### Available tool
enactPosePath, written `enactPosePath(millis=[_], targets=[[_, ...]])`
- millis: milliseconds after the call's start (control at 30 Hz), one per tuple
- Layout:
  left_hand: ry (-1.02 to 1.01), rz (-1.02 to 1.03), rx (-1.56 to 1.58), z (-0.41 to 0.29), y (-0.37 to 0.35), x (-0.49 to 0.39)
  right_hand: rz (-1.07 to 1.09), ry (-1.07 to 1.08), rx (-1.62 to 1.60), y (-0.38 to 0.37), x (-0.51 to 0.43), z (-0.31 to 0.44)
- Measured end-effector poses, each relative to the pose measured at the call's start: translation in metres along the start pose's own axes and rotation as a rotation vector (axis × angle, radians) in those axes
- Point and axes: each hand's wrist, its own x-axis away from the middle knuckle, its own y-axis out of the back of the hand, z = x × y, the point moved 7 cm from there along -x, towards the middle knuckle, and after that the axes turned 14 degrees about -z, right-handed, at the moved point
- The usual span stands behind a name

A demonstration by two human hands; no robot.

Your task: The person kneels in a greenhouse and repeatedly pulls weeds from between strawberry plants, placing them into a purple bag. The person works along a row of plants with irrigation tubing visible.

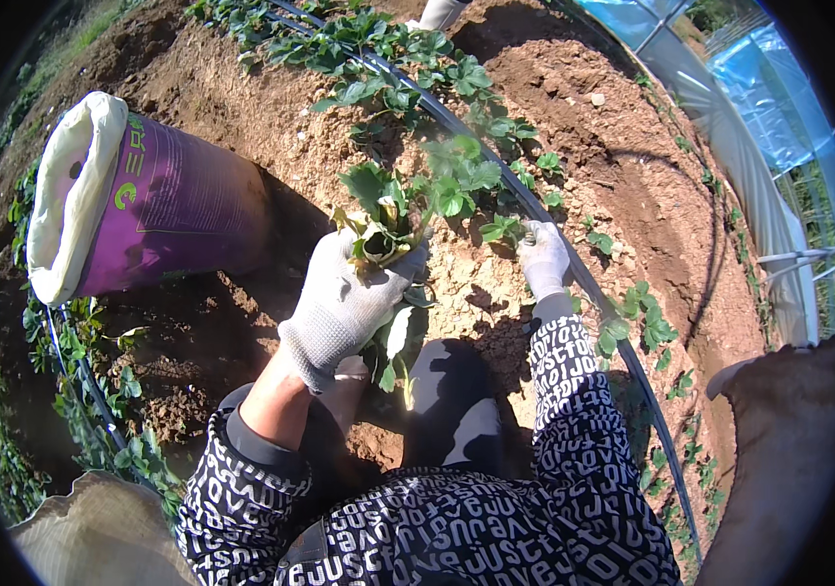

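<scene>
My left hand [355, 293], in a pale knitted glove, is closed around a bunch of green and withered leaves [380, 234], some of which hang below the fist. My right hand [543, 256], gloved too, is at a small strawberry-like plant [503, 228] beside the black drip hose [527, 194]. The fingertips are at the plant's leaves and stems; whether they pinch a stem is hard to see. Leafy plants [395, 73] grow along both sides of the hose, on light crumbly soil.
A purple sack [183, 198] with a rolled white rim stands at the left, writing on its side. Another planted row with a hose [98, 395] runs at the lower left. Plastic greenhouse film [762, 110] is at the upper right. A light-coloured boot or trouser leg [441, 13] shows at the top.
</scene>
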Motion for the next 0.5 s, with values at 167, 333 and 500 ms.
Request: enactPosePath(millis=[167, 333, 500], targets=[[-0.026, -0.05, -0.03, -0.005, 0.001, -0.002, -0.098, 0.0, 0.108, 0.009, 0.003, -0.017], [-0.033, -0.044, -0.034, -0.001, 0.002, 0.0, -0.132, -0.064, 0.241, 0.028, 0.007, -0.045], [-0.021, -0.02, -0.021, 0.002, -0.006, -0.003, -0.387, -0.191, 0.171, 0.102, -0.005, -0.168]])
